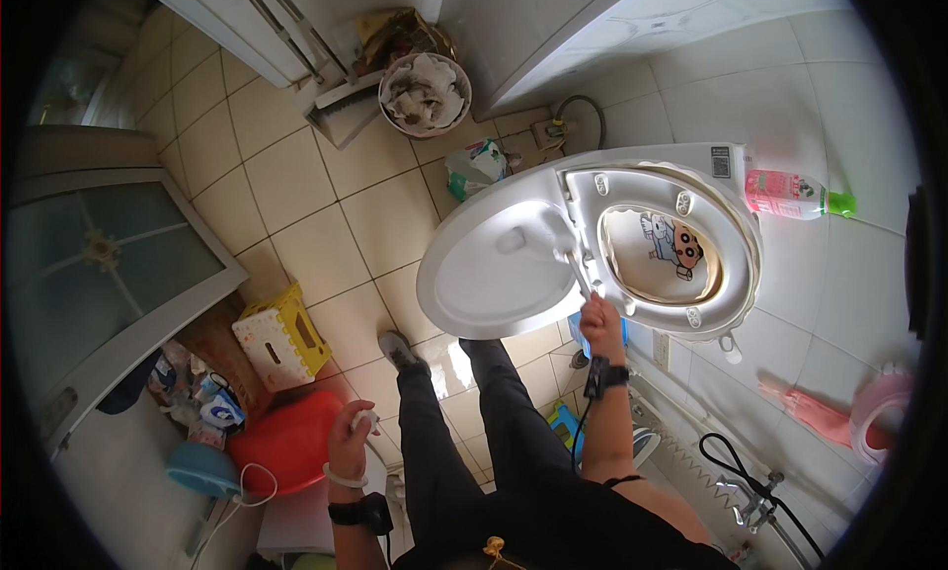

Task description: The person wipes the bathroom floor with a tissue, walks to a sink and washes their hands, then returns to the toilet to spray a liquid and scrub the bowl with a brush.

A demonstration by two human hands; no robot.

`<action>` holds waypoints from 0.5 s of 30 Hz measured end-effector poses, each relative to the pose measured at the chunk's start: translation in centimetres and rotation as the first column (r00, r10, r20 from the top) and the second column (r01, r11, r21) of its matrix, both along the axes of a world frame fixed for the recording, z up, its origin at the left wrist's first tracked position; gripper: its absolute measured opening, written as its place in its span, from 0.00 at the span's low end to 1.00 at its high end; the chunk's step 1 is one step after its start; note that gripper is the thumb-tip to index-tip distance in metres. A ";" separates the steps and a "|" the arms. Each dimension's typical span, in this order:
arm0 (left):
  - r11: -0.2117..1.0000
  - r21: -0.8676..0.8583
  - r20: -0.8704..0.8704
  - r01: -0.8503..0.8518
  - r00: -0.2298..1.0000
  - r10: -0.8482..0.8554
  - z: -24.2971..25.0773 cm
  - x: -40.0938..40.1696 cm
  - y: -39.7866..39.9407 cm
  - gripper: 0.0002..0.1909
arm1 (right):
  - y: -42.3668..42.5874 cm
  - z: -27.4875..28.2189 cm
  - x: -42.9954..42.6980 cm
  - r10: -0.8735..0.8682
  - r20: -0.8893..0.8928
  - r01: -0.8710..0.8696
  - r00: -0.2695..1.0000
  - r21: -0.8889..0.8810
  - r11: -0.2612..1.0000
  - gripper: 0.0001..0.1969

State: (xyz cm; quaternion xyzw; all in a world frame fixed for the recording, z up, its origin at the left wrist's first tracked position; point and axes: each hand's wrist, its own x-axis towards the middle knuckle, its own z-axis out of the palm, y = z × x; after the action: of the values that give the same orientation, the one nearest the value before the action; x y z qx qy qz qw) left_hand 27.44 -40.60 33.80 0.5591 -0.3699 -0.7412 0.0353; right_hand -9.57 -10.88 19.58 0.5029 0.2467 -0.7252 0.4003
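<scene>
My right hand (601,324) is closed around the pale handle of a toilet brush (579,274). The brush head is inside the white toilet bowl (463,274), against the wall near the hinges. Behind the bowl, the toilet seat (589,233) stands raised against the lid (629,255), which bears a cartoon sticker. My left hand (348,444) is off to the left of my legs, its curled fingers around a small white thing (365,422) that I cannot make out clearly. That hand is apart from the toilet, above a red plastic basin (289,440).
A pink bottle with a green cap (789,194) lies by the tank. A full waste bin (426,96) and a dustpan (344,118) stand beyond the bowl. At left are a yellow-and-white folding stool (285,340) and a blue basin (201,470); a faucet (752,499) juts out at right.
</scene>
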 end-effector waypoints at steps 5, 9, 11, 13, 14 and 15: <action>0.999 -0.021 -0.026 0.038 0.999 -0.038 0.5 -0.9 0.1 0.09 | -10.2 -6.0 -0.1 0.238 -0.349 -0.338 0.907 -0.263 0.904 0.08; 0.999 -0.010 0.015 0.036 0.999 -0.036 -0.3 -0.2 0.5 0.09 | -9.6 -8.1 9.6 0.707 0.151 -0.251 -0.691 0.867 -0.431 0.15; 1.000 0.012 0.026 0.028 0.999 -0.029 -0.6 0.4 0.8 0.10 | -7.9 -8.3 7.8 0.629 0.341 -0.127 -0.699 0.806 -0.579 0.19; 0.998 0.027 0.001 0.049 0.999 -0.049 -1.4 -0.1 0.8 0.10 | -4.2 -11.2 2.8 0.569 0.503 0.077 -0.650 0.789 -0.610 0.20; 0.998 0.029 0.001 0.048 0.999 -0.048 -1.7 0.1 0.8 0.10 | -3.6 -11.5 0.6 0.515 0.525 0.145 -0.678 0.782 -0.606 0.20; 0.998 0.028 -0.006 0.053 0.999 -0.053 -1.9 0.1 0.8 0.10 | -3.1 -11.4 -1.2 0.459 0.549 0.217 -0.699 0.773 -0.596 0.21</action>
State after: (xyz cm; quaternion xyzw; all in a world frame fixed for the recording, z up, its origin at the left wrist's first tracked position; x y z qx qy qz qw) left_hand 27.52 -39.79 31.92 0.5475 -0.3740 -0.7486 0.0084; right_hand -10.81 -13.98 8.17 -0.3308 0.8784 0.1402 0.3150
